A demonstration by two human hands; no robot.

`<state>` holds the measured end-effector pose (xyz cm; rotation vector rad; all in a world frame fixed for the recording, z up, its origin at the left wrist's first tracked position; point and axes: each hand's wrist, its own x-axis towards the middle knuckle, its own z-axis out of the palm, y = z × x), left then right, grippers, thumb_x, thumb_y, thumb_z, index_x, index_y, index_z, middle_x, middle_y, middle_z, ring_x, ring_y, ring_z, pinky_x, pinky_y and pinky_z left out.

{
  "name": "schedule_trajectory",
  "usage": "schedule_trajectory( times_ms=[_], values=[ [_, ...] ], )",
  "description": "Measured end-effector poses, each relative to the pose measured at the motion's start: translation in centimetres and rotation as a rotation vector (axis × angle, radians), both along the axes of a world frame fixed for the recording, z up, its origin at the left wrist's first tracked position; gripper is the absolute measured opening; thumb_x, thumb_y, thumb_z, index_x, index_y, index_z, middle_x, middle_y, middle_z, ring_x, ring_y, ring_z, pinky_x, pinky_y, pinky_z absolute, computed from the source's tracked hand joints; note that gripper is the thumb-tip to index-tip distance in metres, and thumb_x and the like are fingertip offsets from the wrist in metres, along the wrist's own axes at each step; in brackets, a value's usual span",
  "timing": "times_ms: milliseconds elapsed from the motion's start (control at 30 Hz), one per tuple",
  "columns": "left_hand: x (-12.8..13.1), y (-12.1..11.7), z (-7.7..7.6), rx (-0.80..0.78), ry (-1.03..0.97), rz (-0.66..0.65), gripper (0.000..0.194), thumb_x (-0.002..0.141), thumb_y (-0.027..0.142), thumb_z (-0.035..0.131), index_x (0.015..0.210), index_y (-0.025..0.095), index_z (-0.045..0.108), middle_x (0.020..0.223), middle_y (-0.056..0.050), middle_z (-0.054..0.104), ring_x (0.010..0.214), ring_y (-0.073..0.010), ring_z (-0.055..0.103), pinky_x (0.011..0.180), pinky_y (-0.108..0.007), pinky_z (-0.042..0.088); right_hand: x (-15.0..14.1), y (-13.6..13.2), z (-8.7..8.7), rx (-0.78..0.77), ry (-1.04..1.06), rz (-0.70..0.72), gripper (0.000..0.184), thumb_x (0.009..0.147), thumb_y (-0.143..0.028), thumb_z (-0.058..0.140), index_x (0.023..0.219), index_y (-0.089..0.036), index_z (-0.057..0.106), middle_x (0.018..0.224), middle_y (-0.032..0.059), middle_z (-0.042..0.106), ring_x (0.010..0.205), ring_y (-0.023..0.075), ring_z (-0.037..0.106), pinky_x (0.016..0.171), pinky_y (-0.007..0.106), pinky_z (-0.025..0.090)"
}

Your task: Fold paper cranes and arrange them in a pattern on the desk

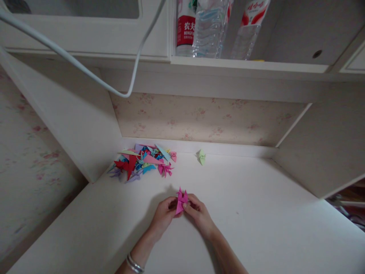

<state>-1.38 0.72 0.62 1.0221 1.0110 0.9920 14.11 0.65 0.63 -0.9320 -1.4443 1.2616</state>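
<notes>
A pink folded paper figure (pixel 181 199) is held between both hands over the white desk (pixel 256 220). My left hand (pixel 164 214) pinches its left side, fingers closed on the paper. My right hand (pixel 199 213) grips its right side, thumb pressed on the fold. A bracelet sits on my left wrist. Behind the hands, at the back left of the desk, lies a pile of colourful folded paper figures (pixel 142 161). A single pale green paper figure (pixel 201 156) stands apart near the back edge.
A shelf (pixel 245 64) above the desk carries three plastic water bottles (pixel 209 28). A white cable (pixel 85 72) hangs across the upper left. Side panels wall the desk left and right; floral wallpaper lines the back.
</notes>
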Motion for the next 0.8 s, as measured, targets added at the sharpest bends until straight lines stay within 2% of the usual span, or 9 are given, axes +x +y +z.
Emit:
schedule_trajectory(
  times_ms=[100,200,500,800],
  values=[
    [-0.1,0.3,-0.1,0.038,0.009,0.017,0.032,0.068,0.030,0.072,0.095,0.013,0.070,0.076,-0.005,0.066,0.064,-0.0126,0.055,0.059,-0.023,0.046,0.2,0.2,-0.3,-0.015,-0.053,-0.013,0.029,0.084,-0.044,0.059,0.103,-0.025,0.070,0.093,0.0057,0.060,0.086,0.0198,0.055,0.075,0.032,0.043],
    [0.0,0.6,-0.2,0.049,0.007,0.022,0.031,0.068,0.030,0.071,0.093,0.012,0.070,0.068,-0.003,0.062,0.060,-0.0114,0.052,0.056,-0.021,0.044,0.3,0.4,-0.7,-0.034,-0.091,-0.020,0.028,0.084,-0.044,0.058,0.094,-0.022,0.072,0.087,0.0047,0.059,0.079,0.0179,0.053,0.071,0.030,0.042],
    [0.3,1.1,-1.1,0.081,0.005,-0.005,0.032,0.075,0.037,0.066,0.093,0.010,0.068,0.070,-0.003,0.060,0.060,-0.0107,0.048,0.054,-0.022,0.038,-0.3,1.0,-1.3,-0.173,0.095,-0.015,0.032,0.080,-0.046,0.064,0.093,-0.017,0.070,0.072,0.0020,0.059,0.062,0.0126,0.046,0.058,0.025,0.035],
    [0.3,1.1,-0.5,0.116,0.036,-0.004,0.033,0.074,0.039,0.067,0.089,0.009,0.069,0.067,-0.002,0.057,0.058,-0.0098,0.044,0.052,-0.021,0.034,-0.2,1.1,-1.3,-0.190,0.061,-0.014,0.030,0.082,-0.044,0.061,0.084,-0.015,0.069,0.065,0.0004,0.055,0.060,0.0124,0.045,0.058,0.026,0.033]
  ],
)
